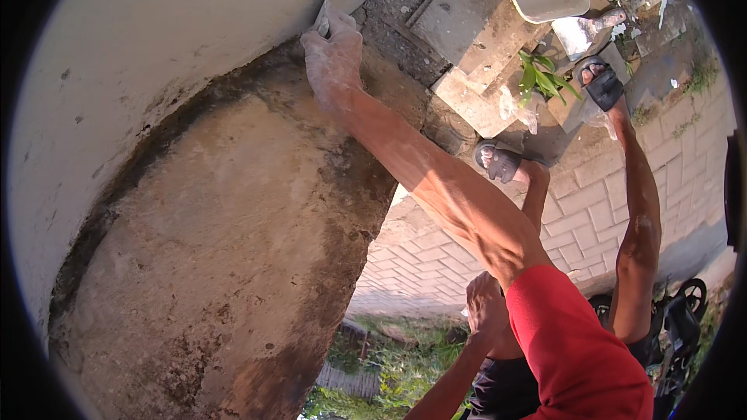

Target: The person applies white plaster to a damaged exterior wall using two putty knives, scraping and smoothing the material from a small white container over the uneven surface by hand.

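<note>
My right hand [334, 54], dusted white, is stretched far out to the foot of a pale plastered wall [179, 15]. Its fingers are closed on a thin, flat grey-white putty knife [322, 17], which touches the wall; most of it is hidden by the hand. A small rough patch of plaster shows on the wall just past the fingertips. Close to my body, my left hand [486, 307] is curled shut. A sliver of something white shows at its edge, too small to name.
A stained concrete ledge [233, 225] runs along the wall. To the right are a pale plastic tub [537, 12], a wide-bladed scraper [576, 36], a green plant [545, 78] and broken tiles. My sandalled feet stand near them, beside brick paving [599, 222]. A motorbike [685, 311] is behind.
</note>
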A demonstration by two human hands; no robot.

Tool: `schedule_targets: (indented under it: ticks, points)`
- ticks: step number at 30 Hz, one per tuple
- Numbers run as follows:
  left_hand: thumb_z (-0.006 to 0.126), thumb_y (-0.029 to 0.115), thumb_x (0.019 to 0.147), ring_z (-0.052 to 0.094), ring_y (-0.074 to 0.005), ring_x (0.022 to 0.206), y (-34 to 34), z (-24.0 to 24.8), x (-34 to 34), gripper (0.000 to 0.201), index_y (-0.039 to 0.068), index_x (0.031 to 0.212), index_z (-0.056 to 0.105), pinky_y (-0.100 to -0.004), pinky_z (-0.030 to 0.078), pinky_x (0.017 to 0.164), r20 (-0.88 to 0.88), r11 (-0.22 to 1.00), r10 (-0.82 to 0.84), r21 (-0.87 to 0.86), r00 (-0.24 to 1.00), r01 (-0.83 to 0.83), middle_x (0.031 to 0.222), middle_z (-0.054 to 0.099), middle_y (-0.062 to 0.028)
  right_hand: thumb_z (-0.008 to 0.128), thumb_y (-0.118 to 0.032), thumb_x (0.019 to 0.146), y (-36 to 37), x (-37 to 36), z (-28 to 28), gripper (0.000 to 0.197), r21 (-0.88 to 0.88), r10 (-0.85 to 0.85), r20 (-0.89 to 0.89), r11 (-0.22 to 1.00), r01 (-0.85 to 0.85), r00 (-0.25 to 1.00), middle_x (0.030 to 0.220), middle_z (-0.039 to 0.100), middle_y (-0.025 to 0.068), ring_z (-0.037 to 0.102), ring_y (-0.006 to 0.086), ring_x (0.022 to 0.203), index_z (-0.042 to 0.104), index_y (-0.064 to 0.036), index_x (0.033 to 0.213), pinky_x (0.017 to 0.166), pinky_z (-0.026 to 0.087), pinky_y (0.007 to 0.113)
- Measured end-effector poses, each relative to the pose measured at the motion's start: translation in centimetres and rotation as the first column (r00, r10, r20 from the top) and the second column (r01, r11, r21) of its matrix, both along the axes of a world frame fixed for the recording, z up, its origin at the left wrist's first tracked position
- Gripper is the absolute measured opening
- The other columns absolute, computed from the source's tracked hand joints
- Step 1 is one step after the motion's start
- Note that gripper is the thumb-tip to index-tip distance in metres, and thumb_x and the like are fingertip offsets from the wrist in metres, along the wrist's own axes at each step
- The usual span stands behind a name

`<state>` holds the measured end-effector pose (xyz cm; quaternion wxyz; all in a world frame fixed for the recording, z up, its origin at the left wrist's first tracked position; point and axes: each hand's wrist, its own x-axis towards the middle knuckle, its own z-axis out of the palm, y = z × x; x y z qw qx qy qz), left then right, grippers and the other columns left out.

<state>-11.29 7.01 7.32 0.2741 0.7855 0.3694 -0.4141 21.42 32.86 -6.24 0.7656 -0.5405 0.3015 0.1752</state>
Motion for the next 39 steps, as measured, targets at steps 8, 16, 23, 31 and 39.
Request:
schedule_targets:
  ticks: [8,16,23,31,39]
  points:
    - [0.054,0.017,0.090,0.054,-0.0365,0.111,-0.6,0.1,-0.9,0.025,0.003,0.110,0.059,-0.0462,0.042,0.097,-0.011,1.000,-0.008,-0.002,1.000,0.008,0.113,0.061,-0.0171,0.057,-0.004,0.082,-2.7,-1.8,9.0,0.059,0.169,0.088,0.146,0.979,-0.112,0.985,0.132,0.048,0.0180,0.051,0.0247,0.116,0.049,0.0035,0.140,0.099,0.043,0.035]
    - [0.058,0.015,0.085,0.059,-0.0359,0.098,-1.0,1.0,2.3,0.017,0.002,0.096,0.061,-0.0471,0.044,0.090,-0.030,0.996,0.084,0.031,0.996,-0.083,0.097,0.064,-0.0174,0.052,0.000,0.085,-4.7,0.4,2.6,0.020,0.287,-0.012,-0.128,0.957,0.049,0.992,0.078,0.059,-0.0011,0.051,0.0091,0.062,0.066,0.0017,0.099,0.056,0.043,0.028]
    - [0.058,0.015,0.086,0.059,-0.0342,0.103,-1.4,0.6,-0.5,0.022,0.003,0.104,0.062,-0.0459,0.043,0.095,0.070,0.996,0.084,0.024,0.994,-0.085,0.102,0.065,-0.0154,0.063,-0.005,0.087,-8.1,-2.7,15.7,0.033,0.434,0.133,0.219,0.874,-0.219,0.967,0.093,0.067,0.0043,0.059,0.0096,0.078,0.064,0.0048,0.119,0.070,0.049,0.027]
    - [0.060,0.013,0.088,0.058,-0.0329,0.113,-3.8,-3.1,-1.4,0.035,0.006,0.123,0.059,-0.0474,0.039,0.102,0.196,0.995,-0.012,-0.096,0.981,0.031,0.120,0.062,-0.0153,0.070,-0.009,0.089,-29.6,-4.0,7.1,0.025,0.470,0.250,-0.144,0.869,-0.156,0.957,0.106,0.070,0.0073,0.067,0.0133,0.096,0.066,-0.0026,0.113,0.082,0.055,0.032]
    - [0.058,0.013,0.096,0.061,-0.0347,0.117,0.3,-21.4,22.5,0.047,-0.003,0.138,0.046,-0.0395,0.051,0.095,0.374,0.726,0.675,-0.494,0.636,-0.479,0.127,0.061,-0.0260,0.070,-0.009,0.089,-44.3,-2.7,3.9,0.031,0.200,0.227,-0.252,0.963,-0.179,0.941,0.109,0.070,0.0049,0.068,0.0162,0.097,0.065,-0.0046,0.118,0.079,0.056,0.035]
